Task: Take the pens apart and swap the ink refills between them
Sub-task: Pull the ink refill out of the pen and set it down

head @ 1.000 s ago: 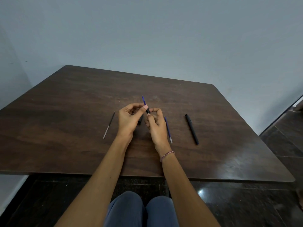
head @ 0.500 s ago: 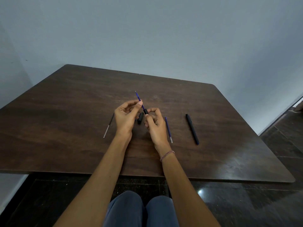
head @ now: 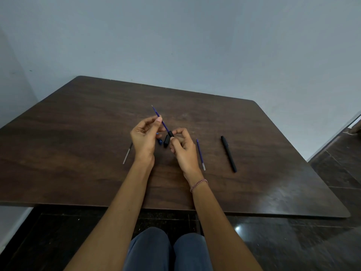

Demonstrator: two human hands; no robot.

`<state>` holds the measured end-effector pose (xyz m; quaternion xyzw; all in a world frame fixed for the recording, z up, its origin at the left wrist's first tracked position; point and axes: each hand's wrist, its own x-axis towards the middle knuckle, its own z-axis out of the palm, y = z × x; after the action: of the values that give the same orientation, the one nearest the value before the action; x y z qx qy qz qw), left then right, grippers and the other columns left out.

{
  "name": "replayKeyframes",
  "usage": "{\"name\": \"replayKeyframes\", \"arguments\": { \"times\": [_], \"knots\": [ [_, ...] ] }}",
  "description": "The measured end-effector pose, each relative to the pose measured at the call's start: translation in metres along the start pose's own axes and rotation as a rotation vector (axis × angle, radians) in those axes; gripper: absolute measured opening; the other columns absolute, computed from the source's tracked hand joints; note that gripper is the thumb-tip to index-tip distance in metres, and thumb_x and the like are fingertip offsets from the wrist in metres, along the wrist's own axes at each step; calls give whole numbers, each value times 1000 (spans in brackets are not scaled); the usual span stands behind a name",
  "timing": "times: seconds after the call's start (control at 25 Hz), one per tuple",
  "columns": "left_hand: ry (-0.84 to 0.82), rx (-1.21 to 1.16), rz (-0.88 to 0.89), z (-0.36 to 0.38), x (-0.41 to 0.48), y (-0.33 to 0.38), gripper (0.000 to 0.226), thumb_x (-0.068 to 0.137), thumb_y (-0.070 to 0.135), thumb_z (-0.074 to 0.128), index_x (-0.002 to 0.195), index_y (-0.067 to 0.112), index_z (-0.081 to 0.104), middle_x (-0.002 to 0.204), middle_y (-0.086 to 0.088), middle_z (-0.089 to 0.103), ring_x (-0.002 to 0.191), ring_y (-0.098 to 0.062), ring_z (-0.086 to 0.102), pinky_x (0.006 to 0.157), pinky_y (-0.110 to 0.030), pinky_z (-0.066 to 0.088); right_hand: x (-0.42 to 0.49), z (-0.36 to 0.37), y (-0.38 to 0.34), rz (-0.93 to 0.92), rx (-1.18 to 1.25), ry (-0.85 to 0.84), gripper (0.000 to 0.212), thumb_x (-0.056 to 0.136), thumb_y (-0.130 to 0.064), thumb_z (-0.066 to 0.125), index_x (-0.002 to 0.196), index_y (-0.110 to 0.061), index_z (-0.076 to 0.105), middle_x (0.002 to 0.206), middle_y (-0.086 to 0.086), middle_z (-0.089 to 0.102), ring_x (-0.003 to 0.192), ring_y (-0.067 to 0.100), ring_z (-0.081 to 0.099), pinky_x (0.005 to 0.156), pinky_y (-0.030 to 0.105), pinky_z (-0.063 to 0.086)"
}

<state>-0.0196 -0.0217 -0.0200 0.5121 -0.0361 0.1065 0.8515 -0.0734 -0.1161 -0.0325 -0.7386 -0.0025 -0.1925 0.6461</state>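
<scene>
Hands on one blue refill (head: 159, 117) over the dark wooden surface (head: 78, 173)

Left hand (head: 144, 137): thumb and forefinger pinch the blue refill partway along its shaft, and the other fingers are loosely curled behind. The refill slants up and away to the left, its fine tip pointing toward the far edge.

Right hand (head: 182, 149): fingers curled tight round a black barrel (head: 171, 133). Only the barrel's short upper end shows; the rest is hidden in the palm. The refill's lower end enters that barrel mouth.

On the surface between the two hands lies a black cap piece (head: 166, 141). Just left of it is a small blue piece (head: 160, 142), partly hidden by the left hand.

Just right of the right hand lies a second blue refill (head: 200, 154), its pale end toward the person. Farther right, well apart from the hands, is a whole black pen (head: 228, 153), roughly parallel to it.

Left of the left wrist is a thin pale refill (head: 127, 153), its far end hidden behind the hand.

A red-and-white bracelet (head: 198, 183) is on the right wrist. Knees in blue trousers (head: 168, 251) show below the near edge.
</scene>
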Motion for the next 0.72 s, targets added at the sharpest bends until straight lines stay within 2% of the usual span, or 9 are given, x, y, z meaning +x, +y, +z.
{"name": "replayKeyframes", "arguments": {
  "times": [0.36,0.56,0.72],
  "knots": [
    [57,-13,1,-2,2,2,5,82,14,71,86,15,67,66,7,70,61,-7,66,50,-18,50,0,2,-1,25,-58,-1,18,94,-6,47,91,-24,50,51,-14,54,52,-2,46,52,12,37],
    [117,-81,-15,-4,4,3,5,82,14,71,85,16,66,67,8,71,61,-6,66,49,-17,49,0,1,-1,23,-56,-18,13,92,-5,49,94,-17,52,53,-11,52,53,0,46,55,15,38],
    [161,-143,-43,-7,5,4,5,82,14,71,84,15,66,66,7,70,61,-6,66,47,-16,46,-1,2,-1,23,-77,-29,15,92,-5,50,92,-19,53,55,-10,51,53,0,46,56,15,39]
  ]
}}
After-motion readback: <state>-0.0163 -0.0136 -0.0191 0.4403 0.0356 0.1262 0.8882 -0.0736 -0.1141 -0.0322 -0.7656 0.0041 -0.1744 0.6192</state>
